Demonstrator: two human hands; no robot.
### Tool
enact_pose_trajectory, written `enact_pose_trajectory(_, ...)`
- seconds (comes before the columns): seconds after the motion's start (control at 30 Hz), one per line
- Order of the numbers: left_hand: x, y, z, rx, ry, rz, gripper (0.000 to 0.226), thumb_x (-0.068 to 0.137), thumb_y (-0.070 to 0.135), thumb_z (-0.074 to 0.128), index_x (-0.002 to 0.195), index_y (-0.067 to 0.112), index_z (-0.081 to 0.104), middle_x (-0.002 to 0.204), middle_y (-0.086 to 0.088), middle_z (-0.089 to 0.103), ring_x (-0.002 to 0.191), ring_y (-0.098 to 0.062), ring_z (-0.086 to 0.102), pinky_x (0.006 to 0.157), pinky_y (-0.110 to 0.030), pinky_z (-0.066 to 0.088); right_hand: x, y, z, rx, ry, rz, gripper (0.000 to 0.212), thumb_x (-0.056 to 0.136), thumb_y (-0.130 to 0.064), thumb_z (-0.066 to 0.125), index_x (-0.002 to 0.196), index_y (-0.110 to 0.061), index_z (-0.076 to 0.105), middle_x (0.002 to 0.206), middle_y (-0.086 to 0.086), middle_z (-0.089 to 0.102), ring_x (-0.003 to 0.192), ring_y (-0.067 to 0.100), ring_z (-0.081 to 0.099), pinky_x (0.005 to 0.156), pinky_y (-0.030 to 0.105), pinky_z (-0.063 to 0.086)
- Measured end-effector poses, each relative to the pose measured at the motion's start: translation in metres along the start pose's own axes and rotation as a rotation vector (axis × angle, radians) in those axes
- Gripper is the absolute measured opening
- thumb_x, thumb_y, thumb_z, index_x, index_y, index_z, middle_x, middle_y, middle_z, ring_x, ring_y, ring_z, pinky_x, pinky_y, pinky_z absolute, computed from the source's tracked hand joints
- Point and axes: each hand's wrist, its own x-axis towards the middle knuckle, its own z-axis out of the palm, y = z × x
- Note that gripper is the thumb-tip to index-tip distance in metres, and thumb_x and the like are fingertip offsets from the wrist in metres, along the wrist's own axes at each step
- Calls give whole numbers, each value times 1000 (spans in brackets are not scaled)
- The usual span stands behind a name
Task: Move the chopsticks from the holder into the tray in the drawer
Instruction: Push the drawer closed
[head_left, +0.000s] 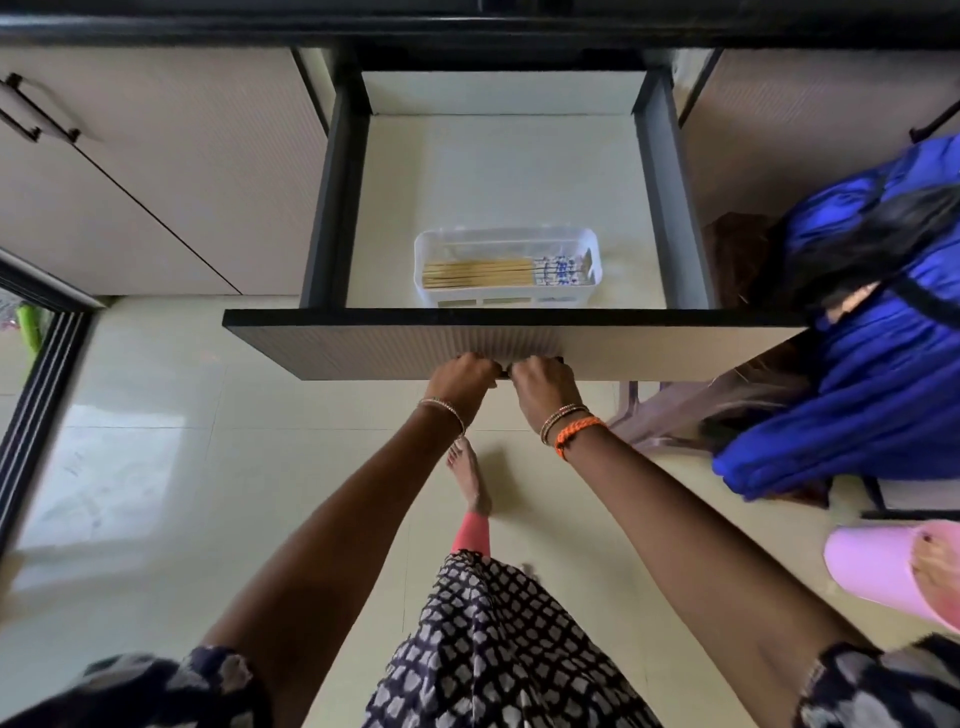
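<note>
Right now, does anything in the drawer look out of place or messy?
Nothing stands out. The chopsticks lie bundled parallel inside the white tray, near the open drawer's front. The tray sits square and upright, and nothing has spilled. Both hands grip the front handle.

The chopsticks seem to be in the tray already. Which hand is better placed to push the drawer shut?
Probably either: left hand and right hand both grip the handle at the middle of the drawer front, side by side. Chopsticks lie in the tray.
</note>
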Motion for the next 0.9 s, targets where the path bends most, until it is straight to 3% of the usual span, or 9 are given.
enact_pose_trajectory(0.07,7,3,2,11,-1,-5,23,86,1,51,105,7,64,107,-13,69,102,-32,64,85,-42,52,4,3,11,2,24,-29,25,43,7,82,53,-9,65,47,10,58,41,31,60,38,28,49)
enact_pose_trajectory(0.2,28,2,3,20,26,-53,26,85,-3,46,104,4,63,106,-15,68,102,-37,62,85,-42,49,28,12,17,25,50,-42,34,29,2,86,44,-13,59,38,5,52,32,25,54,36,23,46)
enact_pose_trajectory(0.3,53,-2,-8,37,45,-71,26,86,-2,45,103,4,63,108,-16,67,103,-37,60,87,-43,48,48,12,7,68,54,-21,27,42,11,82,49,-5,61,43,14,56,37,32,58,39,31,49)
enact_pose_trajectory(0.4,83,-5,-23,72,60,-96,27,88,0,43,106,5,62,111,-18,65,105,-39,58,87,-42,46,82,19,-6,105,58,-1,13,79,11,55,79,7,67,74,30,66,71,45,65,68,46,53)
enact_pose_trajectory(0.53,125,-15,-42,94,87,-120,26,90,3,42,108,5,61,111,-19,64,106,-42,57,87,-43,44,126,23,-21,83,176,6,12,67,16,60,64,5,65,58,27,61,53,43,63,56,44,54)
enact_pose_trajectory(0.67,169,-29,-56,91,123,-128,26,90,3,43,108,5,61,110,-21,63,106,-43,56,86,-43,46,174,39,-26,74,85,17,26,90,4,39,97,5,64,96,29,65,94,45,61,87,45,44)
enact_pose_trajectory(0.73,191,-35,-61,101,139,-120,26,89,2,43,108,5,61,110,-21,63,105,-44,56,85,-43,45,194,40,-32,68,182,44,14,78,12,53,78,5,66,76,29,65,71,44,65,73,44,52)
enact_pose_trajectory(0.8,211,-42,-66,106,160,-116,26,89,2,42,106,5,61,109,-20,63,104,-44,56,84,-44,45,216,44,-30,83,284,7,24,45,16,76,48,0,59,43,20,55,35,35,57,42,32,51)
enact_pose_trajectory(0.9,240,-51,-75,110,198,-116,24,88,2,44,105,4,62,107,-21,64,104,-43,57,83,-44,46,246,55,-31,90,295,-8,30,36,10,79,39,-7,54,34,10,49,24,28,49,30,16,37)
